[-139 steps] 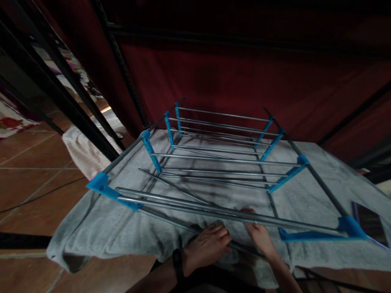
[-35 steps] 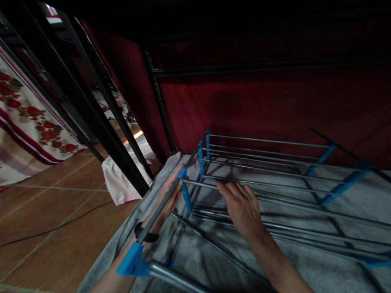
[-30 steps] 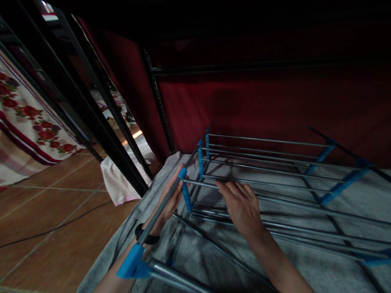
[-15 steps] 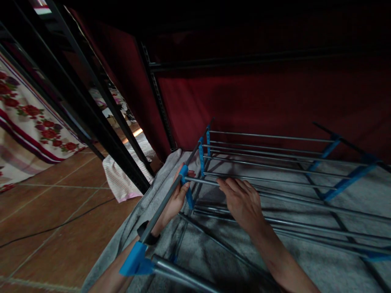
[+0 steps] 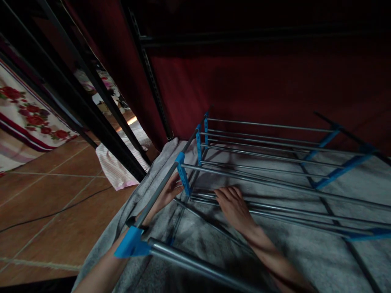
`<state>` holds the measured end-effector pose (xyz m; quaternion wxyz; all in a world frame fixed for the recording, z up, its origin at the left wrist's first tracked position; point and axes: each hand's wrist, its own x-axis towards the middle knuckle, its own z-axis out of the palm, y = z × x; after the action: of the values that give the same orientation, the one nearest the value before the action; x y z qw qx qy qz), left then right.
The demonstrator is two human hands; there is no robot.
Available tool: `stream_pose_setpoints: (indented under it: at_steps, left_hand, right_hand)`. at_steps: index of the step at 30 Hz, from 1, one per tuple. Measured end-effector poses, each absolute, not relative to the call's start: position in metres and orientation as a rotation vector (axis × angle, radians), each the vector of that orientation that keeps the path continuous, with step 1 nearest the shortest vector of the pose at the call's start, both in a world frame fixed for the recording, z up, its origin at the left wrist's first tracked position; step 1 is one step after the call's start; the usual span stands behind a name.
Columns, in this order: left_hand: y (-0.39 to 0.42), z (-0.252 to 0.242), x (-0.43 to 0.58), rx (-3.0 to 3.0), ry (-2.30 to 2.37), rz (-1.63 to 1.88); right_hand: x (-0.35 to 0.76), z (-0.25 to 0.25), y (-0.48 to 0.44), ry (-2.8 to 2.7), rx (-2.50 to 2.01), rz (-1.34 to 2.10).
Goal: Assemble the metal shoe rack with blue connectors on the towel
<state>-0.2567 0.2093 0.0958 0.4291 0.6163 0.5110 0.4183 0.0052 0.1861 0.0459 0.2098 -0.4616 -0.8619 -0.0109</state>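
A rack of grey metal tubes and blue plastic connectors lies on its side across a grey blanket (image 5: 204, 252). My left hand (image 5: 166, 194) is beside the near middle blue connector (image 5: 184, 179), beyond the sloping side tube (image 5: 159, 189). Its fingers reach toward the connector and look apart; the connector hides some of the tips. My right hand (image 5: 233, 207) is closed over the lower metal tubes (image 5: 275, 211), a little right of that connector. Above it runs a longer crosswise tube (image 5: 259, 178). A blue corner piece (image 5: 130, 243) sits close to my left forearm.
A loose-looking tube (image 5: 210, 224) slants under my right hand. Black metal posts (image 5: 88, 110) stand at the left, with a dark red cloth (image 5: 244, 89) behind the rack. A striped cloth (image 5: 114, 162) and a black cable (image 5: 61, 211) lie on the tiled floor (image 5: 39, 195).
My right hand has moved from the upper crosswise tube down to the lower tubes. My left hand has slid lower off the top of the blue connector. The view has tilted down slightly.
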Motion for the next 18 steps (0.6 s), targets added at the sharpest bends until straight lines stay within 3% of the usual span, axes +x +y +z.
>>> stream_pose_setpoints:
  at_steps: [4, 9, 18]
  left_hand:
    - [0.218, 0.078, -0.254, 1.562, 1.209, 0.912]
    - [0.231, 0.057, -0.258, 1.553, 1.217, 0.901]
    - [0.227, 0.068, -0.256, 1.554, 1.208, 0.886]
  right_hand:
    - [0.004, 0.026, 0.198, -2.500, -1.446, 0.007]
    - [-0.001, 0.039, 0.198, -2.485, -1.443, -0.004]
    - [-0.001, 0.057, 0.199, -2.431, -1.389, -0.048]
